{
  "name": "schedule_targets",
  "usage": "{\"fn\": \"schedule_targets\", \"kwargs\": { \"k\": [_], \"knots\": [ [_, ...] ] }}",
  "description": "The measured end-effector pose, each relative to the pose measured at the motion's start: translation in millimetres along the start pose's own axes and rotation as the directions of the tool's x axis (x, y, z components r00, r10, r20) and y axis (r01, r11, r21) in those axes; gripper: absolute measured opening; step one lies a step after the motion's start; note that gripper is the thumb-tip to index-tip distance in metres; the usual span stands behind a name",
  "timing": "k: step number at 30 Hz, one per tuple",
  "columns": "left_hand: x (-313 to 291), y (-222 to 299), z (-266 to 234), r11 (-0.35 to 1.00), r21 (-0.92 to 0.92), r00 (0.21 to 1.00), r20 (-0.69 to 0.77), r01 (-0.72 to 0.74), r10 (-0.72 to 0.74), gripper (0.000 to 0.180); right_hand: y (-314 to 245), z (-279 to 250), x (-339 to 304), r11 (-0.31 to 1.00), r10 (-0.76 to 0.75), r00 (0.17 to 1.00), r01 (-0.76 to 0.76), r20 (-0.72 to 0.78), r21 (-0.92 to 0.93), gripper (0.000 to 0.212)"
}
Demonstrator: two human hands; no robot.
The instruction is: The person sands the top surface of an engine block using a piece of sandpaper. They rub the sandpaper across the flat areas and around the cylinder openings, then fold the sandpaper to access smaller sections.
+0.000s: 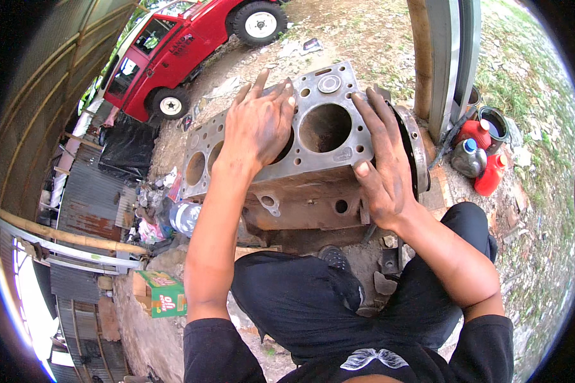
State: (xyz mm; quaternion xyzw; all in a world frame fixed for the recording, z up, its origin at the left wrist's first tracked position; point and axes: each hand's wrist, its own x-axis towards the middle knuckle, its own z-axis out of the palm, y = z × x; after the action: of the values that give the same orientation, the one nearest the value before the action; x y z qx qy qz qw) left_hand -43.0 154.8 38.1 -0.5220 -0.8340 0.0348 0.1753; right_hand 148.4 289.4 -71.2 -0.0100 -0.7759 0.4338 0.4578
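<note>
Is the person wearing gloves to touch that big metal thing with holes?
No, the left hand and right hand on the engine block are both bare, with dark smudges on them.

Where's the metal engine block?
In the head view, the engine block is near the middle, with the left hand over its top and the right hand at its right end; the red car is beyond it, upper left.

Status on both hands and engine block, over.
Left hand: palm down on engine block. Right hand: at its right end, fingers extended. Obstruction: left hand partly covers one bore.
</note>
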Motion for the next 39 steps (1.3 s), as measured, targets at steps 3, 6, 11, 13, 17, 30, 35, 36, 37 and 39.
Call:
{"fn": "schedule_targets", "kwargs": {
  "k": [3, 6, 11, 13, 17, 30, 35, 36, 37, 39],
  "knots": [
    [-2.1, -1.3, 10.5, 0.997, -0.057, 0.998, -0.034, -0.048, 0.046, 0.049, 1.4, -2.1, 1.4, 1.000, 0.006, 1.000, -0.006, 0.009, 0.008, 0.084],
    [-10.0, -0.8, 3.5, 0.998, -0.055, 0.999, 0.006, -0.044, 0.045, 0.049, 3.1, -1.3, -1.6, 1.000, 0.003, 1.000, -0.003, 0.000, -0.015, 0.086],
    [16.0, -7.3, 7.1, 0.998, -0.023, 0.998, -0.012, -0.059, 0.059, 0.048, -2.0, 1.4, 2.5, 0.999, 0.015, 1.000, -0.016, -0.010, -0.036, 0.084],
    [-0.1, -5.3, 8.5, 0.989, -0.121, 0.996, -0.035, -0.084, 0.080, 0.047, -2.0, 0.1, 1.6, 0.999, 0.040, 0.999, -0.040, -0.010, -0.032, 0.085],
    [-5.2, -12.7, 9.7, 0.986, -0.164, 0.997, -0.074, -0.032, 0.020, 0.048, -4.8, 0.2, -0.1, 1.000, -0.003, 1.000, 0.003, 0.011, -0.031, 0.083],
    [6.9, 3.5, -3.8, 0.964, -0.199, 0.981, 0.120, 0.176, -0.155, 0.052, -4.8, -0.3, -3.9, 0.996, 0.011, 0.999, -0.008, 0.041, -0.092, 0.077],
    [-15.3, 18.4, -9.9, 0.992, -0.117, 0.999, 0.035, 0.037, -0.033, 0.052, 0.2, -8.6, -3.7, 0.992, 0.008, 0.997, 0.001, 0.072, -0.124, 0.078],
    [-9.4, 18.8, -10.0, 0.994, -0.098, 0.999, 0.033, 0.042, -0.039, 0.051, 0.5, -10.8, -1.4, 0.991, 0.003, 0.998, 0.006, 0.065, -0.132, 0.078],
    [-11.3, 17.3, -11.5, 0.996, -0.073, 0.997, 0.044, 0.061, -0.058, 0.051, -2.4, -9.1, -2.4, 0.992, 0.002, 0.998, 0.006, 0.067, -0.122, 0.078],
    [-5.8, 17.4, -15.4, 0.995, -0.035, 0.995, 0.044, 0.090, -0.088, 0.049, -5.8, -4.4, -3.8, 0.995, 0.006, 0.998, 0.000, 0.058, -0.095, 0.078]
  ]
}}
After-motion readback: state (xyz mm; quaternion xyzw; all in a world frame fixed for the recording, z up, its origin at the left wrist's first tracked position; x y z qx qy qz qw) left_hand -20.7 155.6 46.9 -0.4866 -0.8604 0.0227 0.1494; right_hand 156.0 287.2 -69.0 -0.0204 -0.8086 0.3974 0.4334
